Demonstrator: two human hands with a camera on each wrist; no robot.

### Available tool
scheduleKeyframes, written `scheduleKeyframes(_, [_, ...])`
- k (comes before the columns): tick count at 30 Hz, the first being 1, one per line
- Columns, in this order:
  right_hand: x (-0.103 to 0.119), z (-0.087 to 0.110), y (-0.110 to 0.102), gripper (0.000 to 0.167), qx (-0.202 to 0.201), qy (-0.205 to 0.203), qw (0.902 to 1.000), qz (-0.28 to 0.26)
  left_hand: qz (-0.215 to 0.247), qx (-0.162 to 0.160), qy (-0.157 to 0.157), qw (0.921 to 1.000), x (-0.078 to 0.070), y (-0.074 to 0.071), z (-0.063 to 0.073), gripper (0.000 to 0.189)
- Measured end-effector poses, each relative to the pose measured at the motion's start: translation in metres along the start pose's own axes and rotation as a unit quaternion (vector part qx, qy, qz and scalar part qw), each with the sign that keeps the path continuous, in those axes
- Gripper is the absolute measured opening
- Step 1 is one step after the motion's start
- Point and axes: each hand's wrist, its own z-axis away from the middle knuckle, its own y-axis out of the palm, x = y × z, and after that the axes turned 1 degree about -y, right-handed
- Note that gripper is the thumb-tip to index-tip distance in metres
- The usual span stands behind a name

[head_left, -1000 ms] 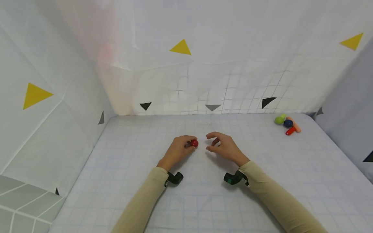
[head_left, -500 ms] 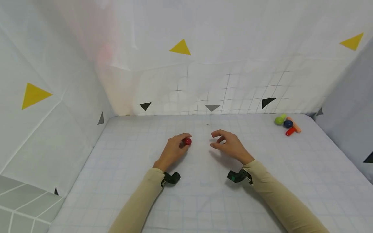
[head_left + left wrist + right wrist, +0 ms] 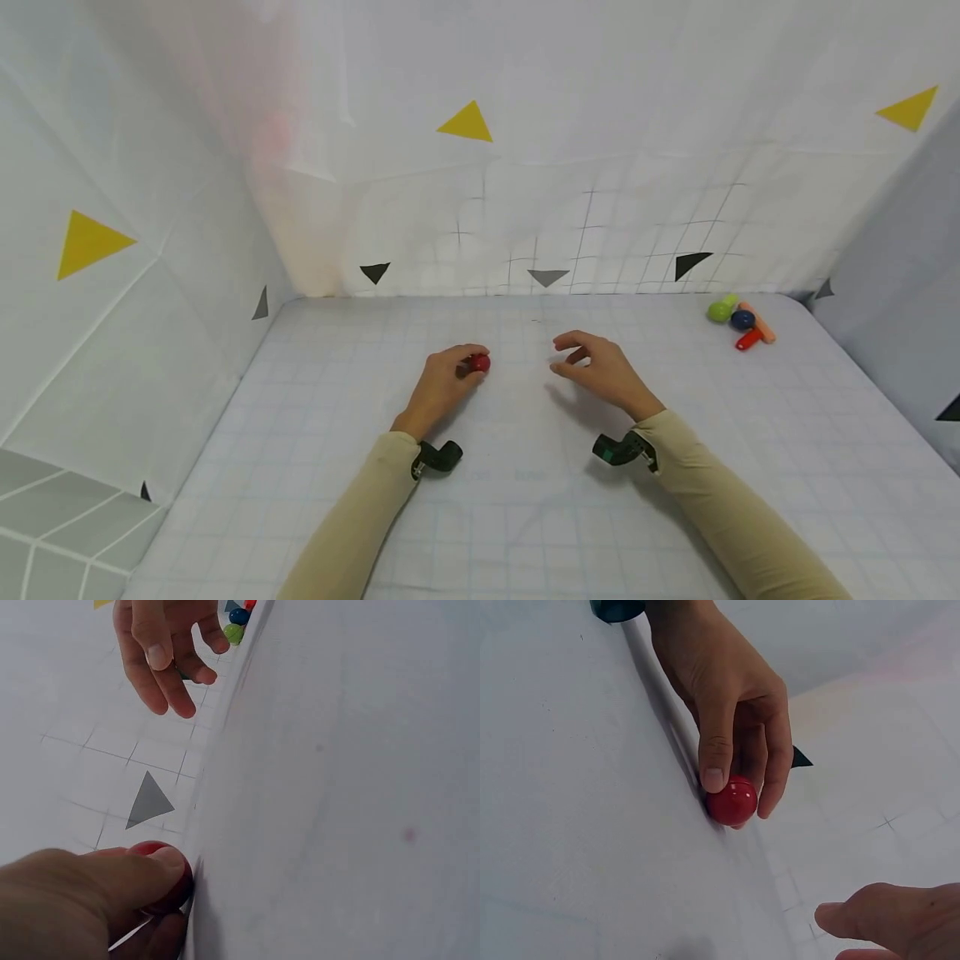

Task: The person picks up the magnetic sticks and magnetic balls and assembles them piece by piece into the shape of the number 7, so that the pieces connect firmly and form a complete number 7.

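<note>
A small shiny red ball [image 3: 733, 802], with a thin seam line round it, sits low at the white tabletop. My left hand [image 3: 441, 385] holds it between thumb and fingers; the left wrist view shows the thumb lying across the red ball [image 3: 178, 889]. To the right, my right hand [image 3: 604, 372] hovers over the table with its fingers loosely bent and a gap between thumb and fingertips. Nothing is in that hand. In the right wrist view only the thumb and part of a finger of the right hand [image 3: 900, 922] show, at the lower right corner.
At the table's far right lie a lime-green round item [image 3: 719, 312], a dark blue ball [image 3: 742, 320], an orange stick-like piece [image 3: 761, 323] and a red piece [image 3: 748, 339]. A white gridded sheet [image 3: 570, 208] with triangle markers rises behind the table [image 3: 510, 517].
My left hand has moved slightly left with the red ball. My right hand has drawn away to the right, widening the gap between the hands.
</note>
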Motion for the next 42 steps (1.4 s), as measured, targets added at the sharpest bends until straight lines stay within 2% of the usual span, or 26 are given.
scheduleKeyframes(5, [0.000, -0.001, -0.002, 0.045, 0.003, 0.004, 1.0000, -0.001, 0.009, -0.004, -0.013, 0.9999, 0.004, -0.003, 0.000, 0.045])
scheduleKeyframes(12, [-0.003, -0.002, -0.009, 0.044, 0.002, -0.002, 0.9999, 0.013, 0.022, -0.009, -0.004, 0.9997, 0.007, -0.003, 0.001, 0.042])
scheduleKeyframes(22, [-0.017, 0.008, -0.033, 0.042, -0.018, 0.007, 0.9991, 0.039, 0.028, -0.016, -0.003, 0.9995, 0.007, -0.001, 0.002, 0.042])
scheduleKeyframes(33, [-0.031, 0.016, -0.064, 0.043, -0.030, 0.029, 0.9972, 0.061, 0.014, -0.021, -0.025, 0.9994, 0.008, 0.000, 0.003, 0.041])
scheduleKeyframes(42, [-0.039, 0.017, -0.079, 0.044, -0.034, 0.042, 0.9952, 0.082, 0.033, -0.018, -0.031, 0.9988, 0.004, -0.002, 0.003, 0.042])
